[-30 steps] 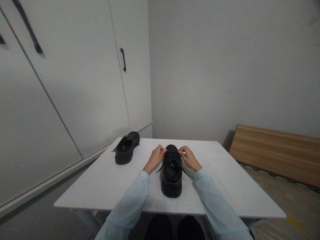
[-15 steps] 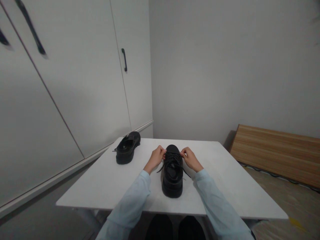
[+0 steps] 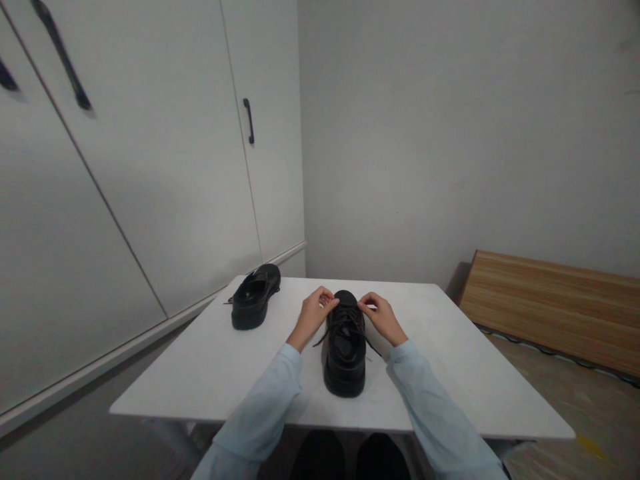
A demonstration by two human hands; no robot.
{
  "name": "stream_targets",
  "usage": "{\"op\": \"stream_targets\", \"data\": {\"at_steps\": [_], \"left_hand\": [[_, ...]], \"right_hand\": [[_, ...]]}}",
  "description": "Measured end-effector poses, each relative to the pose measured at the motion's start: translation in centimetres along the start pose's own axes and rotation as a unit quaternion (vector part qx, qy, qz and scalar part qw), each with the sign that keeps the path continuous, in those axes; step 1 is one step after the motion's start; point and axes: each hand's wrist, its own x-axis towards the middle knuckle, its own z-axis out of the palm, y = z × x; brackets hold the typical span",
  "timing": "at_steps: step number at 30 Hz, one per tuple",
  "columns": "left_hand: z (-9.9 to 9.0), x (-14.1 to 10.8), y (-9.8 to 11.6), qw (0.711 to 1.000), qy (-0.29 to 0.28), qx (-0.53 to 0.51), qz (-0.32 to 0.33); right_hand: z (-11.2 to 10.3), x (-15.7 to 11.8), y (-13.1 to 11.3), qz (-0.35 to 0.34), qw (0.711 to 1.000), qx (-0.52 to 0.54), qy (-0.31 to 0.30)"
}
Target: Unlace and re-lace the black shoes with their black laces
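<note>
A black lace-up shoe stands upright near the middle of the table, its toe pointing away from me and its heel toward me. Dark shoelaces cross its front, and loose ends hang down both sides. My left hand is at the left of the shoe's toe end, thumb and fingertips pinched at the lowest lacing. Opposite it, on the right side, my right hand pinches at the same lacing. The bit of lace between the fingertips is too small to see clearly.
A second black shoe sits at the back left of the white table. White cabinets with dark handles line the left side. A wooden board leans by the grey wall at the right.
My left hand has shifted slightly inward and up, its thumb now reaching over the shoe's toe end. The right fingertips have moved a little toward the laces. Both shoes stay put.
</note>
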Motion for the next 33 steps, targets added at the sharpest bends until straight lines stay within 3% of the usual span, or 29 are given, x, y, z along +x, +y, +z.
{"op": "stream_targets", "data": {"at_steps": [8, 19, 33], "left_hand": [[-0.14, -0.29, 0.6, 0.995, -0.026, 0.06, 0.081], [0.37, -0.34, 0.56, 0.994, -0.064, 0.052, 0.074], [0.66, -0.58, 0.64, 0.994, -0.041, 0.067, 0.071]], "right_hand": [[-0.4, -0.04, -0.83, -0.031, 0.999, -0.01, -0.003], [0.1, -0.42, -1.11, -0.046, 0.997, -0.017, -0.062], [-0.08, -0.33, -1.02, -0.048, 0.998, -0.012, -0.045]]}}
